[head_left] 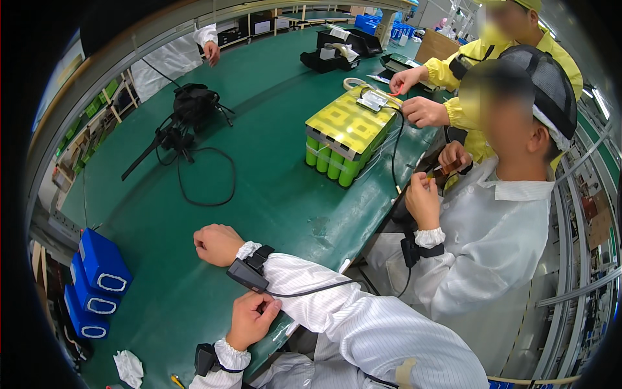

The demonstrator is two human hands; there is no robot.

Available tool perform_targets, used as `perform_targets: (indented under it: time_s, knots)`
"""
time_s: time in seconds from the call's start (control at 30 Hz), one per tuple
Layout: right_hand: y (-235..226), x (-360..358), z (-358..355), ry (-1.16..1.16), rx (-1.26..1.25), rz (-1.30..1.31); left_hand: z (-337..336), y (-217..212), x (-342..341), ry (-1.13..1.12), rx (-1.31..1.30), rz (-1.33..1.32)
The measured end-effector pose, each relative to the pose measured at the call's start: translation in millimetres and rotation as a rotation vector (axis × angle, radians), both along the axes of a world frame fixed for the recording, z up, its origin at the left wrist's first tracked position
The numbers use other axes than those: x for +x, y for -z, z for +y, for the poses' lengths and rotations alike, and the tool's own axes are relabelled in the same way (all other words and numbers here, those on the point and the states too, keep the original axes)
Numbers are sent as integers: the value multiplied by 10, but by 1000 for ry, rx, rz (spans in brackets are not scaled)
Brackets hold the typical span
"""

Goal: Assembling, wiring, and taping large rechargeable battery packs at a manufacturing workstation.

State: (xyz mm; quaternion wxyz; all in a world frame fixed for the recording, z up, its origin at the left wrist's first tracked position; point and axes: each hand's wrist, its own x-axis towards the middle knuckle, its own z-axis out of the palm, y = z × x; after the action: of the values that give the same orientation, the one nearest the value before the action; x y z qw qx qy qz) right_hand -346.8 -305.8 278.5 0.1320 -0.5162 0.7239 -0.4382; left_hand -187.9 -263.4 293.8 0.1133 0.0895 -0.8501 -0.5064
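My right hand (219, 245) rests low over the green table with its fingers curled into a loose fist and nothing showing in it. A black device (249, 272) is strapped at that wrist, with a cable running back along the white sleeve. Just below it, my left hand (253, 321) is held beside the right forearm, fingers folded in and thumb lying along them; I see nothing in it. Another black device (206, 358) sits on the left wrist. A battery pack (350, 129) of green cylindrical cells under a yellow top sheet stands farther off, away from both my hands.
Blue boxes (103, 262) stand at the left table edge, near a crumpled white cloth (129, 368). A black strapped device with a looped cable (194, 104) lies farther back. At right, a person in yellow touches the pack's wires; one in white holds a small brown piece (447, 168).
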Motion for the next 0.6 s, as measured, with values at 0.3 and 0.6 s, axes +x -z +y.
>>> perform_targets:
  time_s: [0.3,0.6]
  knots:
    - [11,-26,-7,-22,19,-6,7,-20,-22,4,-14,8]
    - [-15,-55,12,-18,5,-30,34,-35,-51,-20,9,-29]
